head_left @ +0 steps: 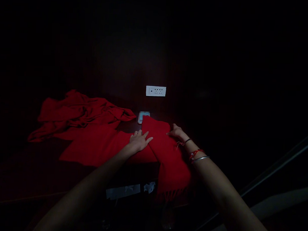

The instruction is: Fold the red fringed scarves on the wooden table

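A red scarf lies folded over a dark table, its fringed end hanging off the front edge. My left hand rests flat on the cloth with fingers spread, open. My right hand presses on the scarf's right edge; its fingers are partly hidden by the fabric. The right wrist carries several bracelets. The scarf's flat part stretches left of my left hand.
A crumpled heap of red cloth lies at the back left. A white wall socket sits on the dark wall behind. A small pale object stands just beyond the scarf. White scraps show below the table edge.
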A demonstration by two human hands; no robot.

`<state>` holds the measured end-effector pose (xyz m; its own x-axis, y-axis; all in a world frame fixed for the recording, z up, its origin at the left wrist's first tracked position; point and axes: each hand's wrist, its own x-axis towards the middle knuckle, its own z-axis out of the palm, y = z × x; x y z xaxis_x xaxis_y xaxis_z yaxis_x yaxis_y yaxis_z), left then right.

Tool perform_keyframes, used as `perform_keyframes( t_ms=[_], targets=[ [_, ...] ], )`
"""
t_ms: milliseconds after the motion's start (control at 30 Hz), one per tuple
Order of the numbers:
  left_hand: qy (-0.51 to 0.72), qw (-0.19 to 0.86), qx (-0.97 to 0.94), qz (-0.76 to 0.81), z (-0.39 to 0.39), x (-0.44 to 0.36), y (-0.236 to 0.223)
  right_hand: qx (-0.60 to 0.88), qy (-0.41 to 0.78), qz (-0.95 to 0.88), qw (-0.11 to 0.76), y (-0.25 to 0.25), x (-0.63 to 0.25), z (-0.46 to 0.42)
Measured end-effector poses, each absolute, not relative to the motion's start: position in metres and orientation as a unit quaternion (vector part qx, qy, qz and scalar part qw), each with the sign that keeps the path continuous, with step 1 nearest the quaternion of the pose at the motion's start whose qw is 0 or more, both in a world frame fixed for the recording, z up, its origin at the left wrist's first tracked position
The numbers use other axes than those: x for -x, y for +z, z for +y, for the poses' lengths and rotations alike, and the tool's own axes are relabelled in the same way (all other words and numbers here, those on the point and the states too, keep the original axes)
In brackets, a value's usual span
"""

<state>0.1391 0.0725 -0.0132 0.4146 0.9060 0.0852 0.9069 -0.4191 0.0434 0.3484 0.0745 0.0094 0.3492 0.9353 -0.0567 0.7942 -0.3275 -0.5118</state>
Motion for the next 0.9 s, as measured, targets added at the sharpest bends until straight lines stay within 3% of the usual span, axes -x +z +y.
perform_keyframes(
  t_ms=[133,267,467,600,733,900],
  targets=[
    [-0.102,0.054,0.831,-0.544,0.073,-0.143,-0.023,0.78,0.16,-0.543,0.267,0.003,-0.361,0.081],
    [-0.096,0.017,0.82,-0.564,0.069,-0.14,-0.034,0.795,0.099,-0.506,0.319,-0.007,-0.363,0.071],
    [-0.038,-0.052,0.811,-0.581,0.064,-0.137,-0.032,0.817,-0.028,-0.554,0.16,-0.005,-0.337,0.055],
    [-0.025,-0.065,0.81,-0.582,0.066,-0.136,-0.03,0.737,-0.132,-0.649,0.139,-0.001,-0.31,0.048],
    [-0.029,-0.062,0.815,-0.576,0.065,-0.131,-0.027,0.618,-0.051,-0.778,0.1,-0.008,-0.295,0.041],
    [-0.014,-0.059,0.818,-0.571,0.061,-0.123,-0.025,0.641,0.026,-0.766,0.046,-0.02,-0.293,0.043]
  ],
)
